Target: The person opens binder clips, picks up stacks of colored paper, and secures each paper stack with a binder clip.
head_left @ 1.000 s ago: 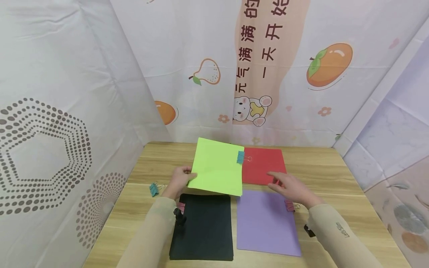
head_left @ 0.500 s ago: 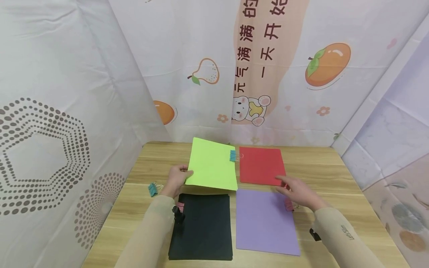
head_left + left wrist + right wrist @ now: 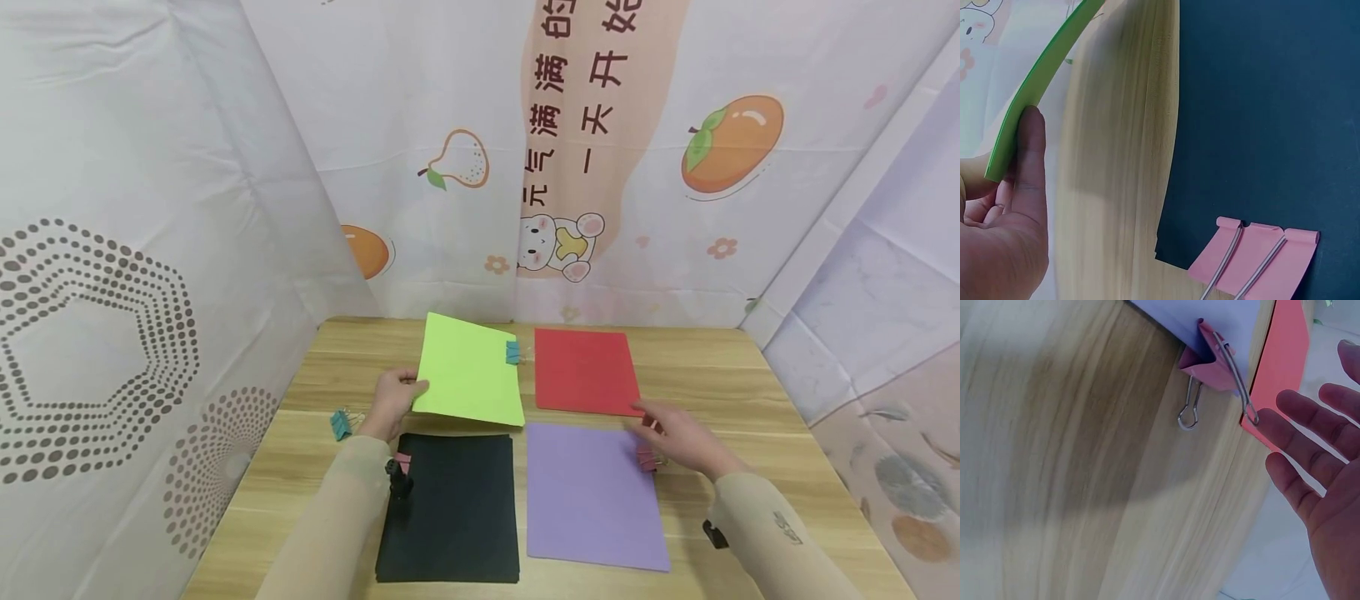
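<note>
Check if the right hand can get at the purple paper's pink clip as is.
Likely yes: the right hand holds nothing and is near the pink clip, which juts past the edge of the purple paper; nothing visible blocks it.

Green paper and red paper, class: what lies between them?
The head view shows the blue clip, fixed to the green paper and pointing toward the red paper, then bare table.

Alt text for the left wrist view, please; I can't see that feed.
Left hand pinching the edge of bright green paper, raised above a wooden table. At right lies a stack of dark paper, a pink binder clip on its edge.
</note>
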Demonstrator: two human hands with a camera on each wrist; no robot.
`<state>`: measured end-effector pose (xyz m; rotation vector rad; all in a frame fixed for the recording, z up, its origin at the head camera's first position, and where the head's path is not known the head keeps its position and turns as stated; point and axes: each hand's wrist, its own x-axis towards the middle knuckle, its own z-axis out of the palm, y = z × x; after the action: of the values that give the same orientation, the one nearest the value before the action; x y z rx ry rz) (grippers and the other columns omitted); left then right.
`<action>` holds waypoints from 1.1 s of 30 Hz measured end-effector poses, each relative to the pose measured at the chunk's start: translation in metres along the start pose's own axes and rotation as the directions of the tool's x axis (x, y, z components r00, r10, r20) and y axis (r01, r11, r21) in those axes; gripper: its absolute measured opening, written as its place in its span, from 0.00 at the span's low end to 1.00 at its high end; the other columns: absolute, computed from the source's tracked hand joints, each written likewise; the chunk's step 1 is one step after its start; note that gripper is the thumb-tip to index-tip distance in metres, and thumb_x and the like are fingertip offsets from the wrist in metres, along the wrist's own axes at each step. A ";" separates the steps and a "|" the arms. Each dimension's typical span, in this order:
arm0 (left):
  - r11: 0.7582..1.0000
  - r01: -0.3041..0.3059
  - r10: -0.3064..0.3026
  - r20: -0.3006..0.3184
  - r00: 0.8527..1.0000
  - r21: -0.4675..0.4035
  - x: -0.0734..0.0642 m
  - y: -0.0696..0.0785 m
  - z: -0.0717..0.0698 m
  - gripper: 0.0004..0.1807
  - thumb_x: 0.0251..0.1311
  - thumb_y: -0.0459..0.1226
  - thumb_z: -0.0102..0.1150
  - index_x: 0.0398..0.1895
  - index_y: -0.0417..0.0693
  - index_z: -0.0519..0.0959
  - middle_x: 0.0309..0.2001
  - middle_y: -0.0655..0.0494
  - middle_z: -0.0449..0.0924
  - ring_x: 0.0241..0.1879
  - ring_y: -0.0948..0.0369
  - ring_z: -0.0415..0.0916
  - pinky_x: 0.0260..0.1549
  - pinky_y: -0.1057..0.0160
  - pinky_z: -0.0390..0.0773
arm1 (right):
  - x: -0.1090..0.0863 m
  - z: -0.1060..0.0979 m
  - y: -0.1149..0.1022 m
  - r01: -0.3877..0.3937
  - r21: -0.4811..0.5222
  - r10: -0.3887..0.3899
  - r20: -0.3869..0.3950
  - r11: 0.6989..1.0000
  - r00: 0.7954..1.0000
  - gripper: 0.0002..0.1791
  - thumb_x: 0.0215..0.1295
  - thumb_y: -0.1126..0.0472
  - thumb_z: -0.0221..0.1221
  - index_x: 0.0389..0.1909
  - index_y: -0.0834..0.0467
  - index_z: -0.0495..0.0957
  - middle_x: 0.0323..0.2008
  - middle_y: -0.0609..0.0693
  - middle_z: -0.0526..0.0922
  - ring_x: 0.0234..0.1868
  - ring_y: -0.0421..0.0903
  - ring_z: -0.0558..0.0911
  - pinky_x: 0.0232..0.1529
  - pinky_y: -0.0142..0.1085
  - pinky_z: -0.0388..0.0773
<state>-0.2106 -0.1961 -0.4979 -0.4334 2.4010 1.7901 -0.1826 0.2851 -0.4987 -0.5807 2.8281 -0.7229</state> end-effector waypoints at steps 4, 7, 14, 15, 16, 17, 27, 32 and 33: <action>1.000 0.003 -0.003 0.005 1.000 -0.006 -0.001 -0.001 -0.001 0.23 0.71 0.34 0.58 0.64 0.29 0.73 0.57 0.38 0.73 0.54 0.50 0.72 0.52 0.55 0.75 | -0.001 0.001 0.003 -0.009 0.001 0.009 -0.008 1.000 1.000 0.27 0.72 0.55 0.62 0.66 0.66 0.74 0.38 0.47 0.82 0.38 0.43 0.81 0.40 0.43 0.80; 1.000 0.004 -0.004 0.001 1.000 -0.009 -0.001 -0.001 -0.002 0.23 0.71 0.35 0.59 0.64 0.30 0.73 0.56 0.38 0.74 0.53 0.50 0.72 0.49 0.57 0.75 | -0.003 0.001 0.005 -0.020 0.000 0.020 -0.013 1.000 1.000 0.27 0.72 0.55 0.62 0.66 0.66 0.74 0.38 0.47 0.82 0.39 0.43 0.80 0.39 0.43 0.79; 0.999 0.014 -0.013 0.033 0.999 -0.035 -0.001 -0.003 -0.005 0.26 0.75 0.38 0.54 0.70 0.32 0.68 0.66 0.36 0.69 0.66 0.44 0.67 0.62 0.47 0.72 | -0.007 0.002 0.010 -0.027 0.007 0.027 -0.025 1.000 0.999 0.29 0.73 0.51 0.61 0.67 0.65 0.73 0.40 0.47 0.82 0.39 0.43 0.80 0.40 0.43 0.79; 0.999 0.013 -0.012 0.037 0.999 -0.035 -0.001 -0.004 -0.006 0.27 0.76 0.38 0.53 0.71 0.32 0.67 0.68 0.36 0.67 0.68 0.43 0.65 0.64 0.45 0.70 | -0.007 0.002 0.011 -0.030 0.012 0.030 -0.026 0.999 0.999 0.29 0.73 0.51 0.61 0.67 0.64 0.73 0.40 0.47 0.82 0.39 0.42 0.80 0.40 0.42 0.79; 0.999 0.012 -0.010 0.039 0.999 -0.038 -0.001 -0.004 -0.006 0.27 0.77 0.39 0.52 0.72 0.33 0.66 0.69 0.36 0.66 0.70 0.42 0.64 0.66 0.44 0.69 | -0.007 0.002 0.012 -0.028 0.016 0.029 -0.024 0.999 0.999 0.29 0.74 0.51 0.61 0.68 0.64 0.73 0.39 0.47 0.82 0.39 0.42 0.80 0.39 0.42 0.79; 0.999 0.010 -0.008 0.036 0.999 -0.037 0.000 -0.005 -0.006 0.27 0.77 0.39 0.51 0.73 0.33 0.66 0.69 0.36 0.66 0.70 0.42 0.63 0.66 0.43 0.68 | -0.007 0.002 0.012 -0.027 0.022 0.028 -0.022 0.999 0.999 0.29 0.74 0.51 0.61 0.68 0.63 0.73 0.39 0.47 0.82 0.38 0.42 0.80 0.39 0.42 0.79; 0.992 0.010 -0.013 -0.029 1.000 -0.125 -0.002 -0.010 -0.009 0.25 0.79 0.34 0.46 0.74 0.34 0.65 0.64 0.36 0.70 0.58 0.44 0.75 0.52 0.53 0.80 | -0.014 0.003 0.019 -0.060 0.009 0.060 -0.027 0.998 0.998 0.27 0.73 0.54 0.61 0.65 0.67 0.74 0.37 0.48 0.81 0.38 0.44 0.80 0.40 0.44 0.80; 0.997 -0.015 0.011 -0.049 0.999 -0.082 -0.003 -0.009 -0.011 0.24 0.78 0.34 0.47 0.73 0.33 0.66 0.65 0.34 0.70 0.62 0.42 0.73 0.61 0.46 0.75 | -0.017 0.002 0.022 -0.099 -0.001 0.099 -0.027 0.995 0.995 0.26 0.73 0.55 0.60 0.63 0.68 0.75 0.39 0.51 0.83 0.39 0.47 0.81 0.42 0.47 0.81; 0.998 -0.022 0.019 -0.056 0.998 -0.057 -0.004 -0.009 -0.013 0.24 0.78 0.34 0.47 0.72 0.34 0.67 0.65 0.35 0.71 0.63 0.42 0.72 0.62 0.46 0.75 | -0.017 0.002 0.023 -0.105 -0.005 0.105 -0.031 0.994 0.994 0.25 0.73 0.56 0.60 0.63 0.68 0.75 0.39 0.53 0.83 0.40 0.48 0.81 0.42 0.49 0.81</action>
<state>-0.2036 -0.2099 -0.5013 -0.4723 2.4034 1.8843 -0.1739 0.3098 -0.5112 -0.4213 2.8644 -0.7096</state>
